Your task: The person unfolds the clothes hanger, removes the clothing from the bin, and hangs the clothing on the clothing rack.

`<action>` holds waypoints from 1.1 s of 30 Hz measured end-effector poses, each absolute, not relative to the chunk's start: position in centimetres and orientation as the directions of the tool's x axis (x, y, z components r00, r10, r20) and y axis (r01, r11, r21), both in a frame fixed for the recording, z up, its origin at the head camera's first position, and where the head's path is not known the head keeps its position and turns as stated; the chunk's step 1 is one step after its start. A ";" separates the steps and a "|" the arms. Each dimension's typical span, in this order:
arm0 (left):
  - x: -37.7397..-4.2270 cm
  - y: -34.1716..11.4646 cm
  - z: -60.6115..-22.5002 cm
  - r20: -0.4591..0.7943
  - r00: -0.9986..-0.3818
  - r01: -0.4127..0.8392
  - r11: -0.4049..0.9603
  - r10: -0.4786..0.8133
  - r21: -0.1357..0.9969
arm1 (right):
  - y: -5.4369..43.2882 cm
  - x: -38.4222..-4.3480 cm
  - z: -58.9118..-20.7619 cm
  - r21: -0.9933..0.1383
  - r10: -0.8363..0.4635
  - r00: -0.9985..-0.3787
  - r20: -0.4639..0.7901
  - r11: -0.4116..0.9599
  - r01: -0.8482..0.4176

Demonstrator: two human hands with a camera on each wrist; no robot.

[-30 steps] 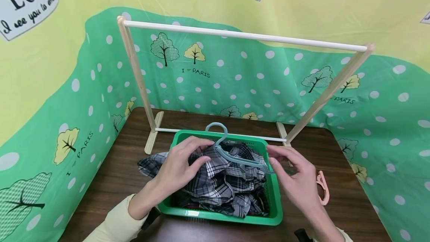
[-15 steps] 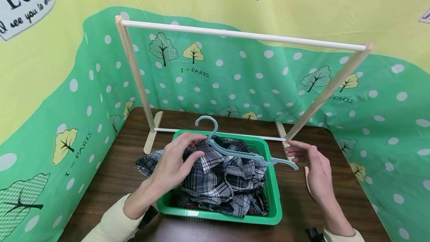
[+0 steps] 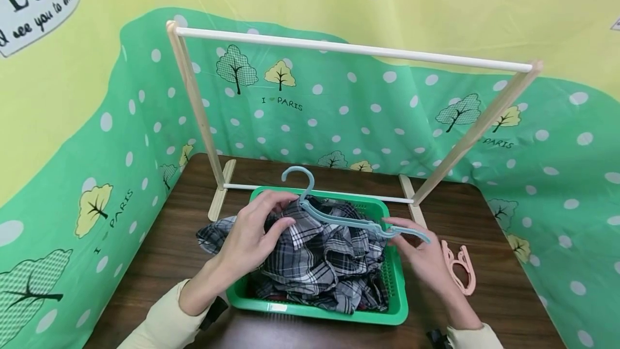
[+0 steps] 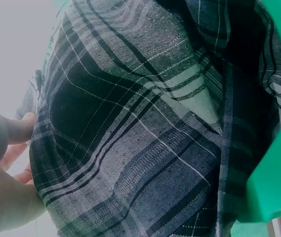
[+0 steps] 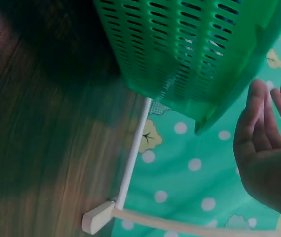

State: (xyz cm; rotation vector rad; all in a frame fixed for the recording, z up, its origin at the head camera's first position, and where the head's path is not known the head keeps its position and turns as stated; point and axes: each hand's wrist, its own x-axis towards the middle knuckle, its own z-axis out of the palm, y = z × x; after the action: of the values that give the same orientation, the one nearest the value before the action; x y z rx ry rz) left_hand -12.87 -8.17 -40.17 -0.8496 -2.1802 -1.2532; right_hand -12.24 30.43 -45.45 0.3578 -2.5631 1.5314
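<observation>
In the head view my left hand grips a grey and black plaid shirt by its upper left part, and its fingertips meet the cloth's edge in the left wrist view. A light blue hanger stands over the shirt, hook up, its left end hidden in the cloth by that hand. Its right arm extends past the basket rim. My right hand is at this arm, index finger above it and thumb below, with a gap between them; in the right wrist view the fingers are fairly straight beside the rim.
The shirt lies bunched in a green plastic basket, one part hanging over its left side. Behind stands a wooden rack with a white top rail. A pink folding hanger lies on the dark table at right.
The hanger's right arm has swung out to the right and the hanger shifted slightly left. My right hand moved right off it, then back left to it. My left hand shifted slightly left.
</observation>
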 end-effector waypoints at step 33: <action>-13.6 -8.8 -41.2 0.697 -0.648 0.755 0.371 0.305 0.540 | 30.8 -11.8 -44.6 -0.854 -0.156 -0.949 0.275 0.414 -0.315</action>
State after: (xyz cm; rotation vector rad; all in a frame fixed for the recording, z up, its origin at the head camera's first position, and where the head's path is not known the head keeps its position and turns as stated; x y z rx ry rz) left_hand -13.60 -8.78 -41.21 -0.9148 -2.1475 -1.2225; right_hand -11.80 30.76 -44.60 0.4214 -2.5101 1.5660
